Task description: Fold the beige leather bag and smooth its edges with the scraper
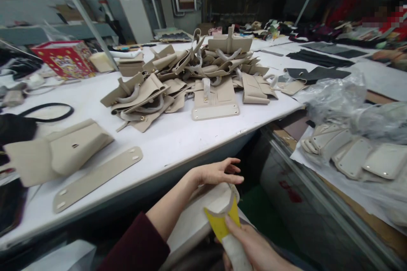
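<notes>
My left hand (216, 172) hovers with its fingers spread just above a pale beige leather piece (203, 211) that lies below the table's front edge. Lower in the view, my right hand (254, 247) grips a yellow and white tool (222, 224) whose yellow tip touches that piece's curved edge. A beige bag panel (63, 148) and a long beige base strip (98, 176) lie on the white table (178, 139) at the left. Farther back sits a big heap of beige bag parts (197, 78).
A red printed box (65, 58) stands at the back left, with a black strap (47, 110) near it. Clear plastic bags (337, 97) and several beige base pieces (352, 154) fill a lower shelf on the right. Black cut sheets (318, 59) lie on the far table.
</notes>
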### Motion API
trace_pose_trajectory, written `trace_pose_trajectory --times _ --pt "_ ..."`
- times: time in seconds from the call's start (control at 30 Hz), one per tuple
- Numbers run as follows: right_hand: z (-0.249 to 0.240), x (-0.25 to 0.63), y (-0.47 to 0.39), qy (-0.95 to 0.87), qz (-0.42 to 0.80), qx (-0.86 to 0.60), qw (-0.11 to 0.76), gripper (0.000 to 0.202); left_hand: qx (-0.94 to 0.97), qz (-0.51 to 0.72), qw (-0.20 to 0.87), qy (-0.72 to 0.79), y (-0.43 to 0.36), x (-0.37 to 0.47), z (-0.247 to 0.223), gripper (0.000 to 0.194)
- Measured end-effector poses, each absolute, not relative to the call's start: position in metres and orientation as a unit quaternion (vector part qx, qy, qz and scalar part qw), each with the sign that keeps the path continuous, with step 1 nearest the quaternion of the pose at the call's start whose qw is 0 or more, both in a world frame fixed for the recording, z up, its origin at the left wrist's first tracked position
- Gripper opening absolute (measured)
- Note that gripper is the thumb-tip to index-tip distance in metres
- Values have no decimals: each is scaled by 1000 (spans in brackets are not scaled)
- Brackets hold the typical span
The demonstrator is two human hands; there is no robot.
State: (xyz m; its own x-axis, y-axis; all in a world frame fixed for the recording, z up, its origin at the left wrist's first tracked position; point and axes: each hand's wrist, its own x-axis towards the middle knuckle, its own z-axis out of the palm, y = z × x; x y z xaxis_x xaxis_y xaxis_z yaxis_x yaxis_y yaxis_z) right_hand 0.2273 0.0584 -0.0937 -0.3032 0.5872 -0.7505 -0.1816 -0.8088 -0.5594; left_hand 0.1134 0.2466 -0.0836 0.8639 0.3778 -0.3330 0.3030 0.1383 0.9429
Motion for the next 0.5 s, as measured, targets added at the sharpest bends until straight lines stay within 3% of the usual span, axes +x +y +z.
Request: trace_pose_trajectory --times 0.1,0.23,0.4,0.5 --pt "-75 256 54 -210 720 -563 347 59 676 117 632 361 228 84 -71 61" --pt "-74 268 76 -226 611 -593 474 46 688 131 543 463 201 61 -70 47" --pt "-112 248 96 -241 579 -584 515 51 717 121 500 470 183 65 -74 41" --pt "-128 254 100 -250 610 -577 482 48 713 115 501 477 181 68 -74 42"
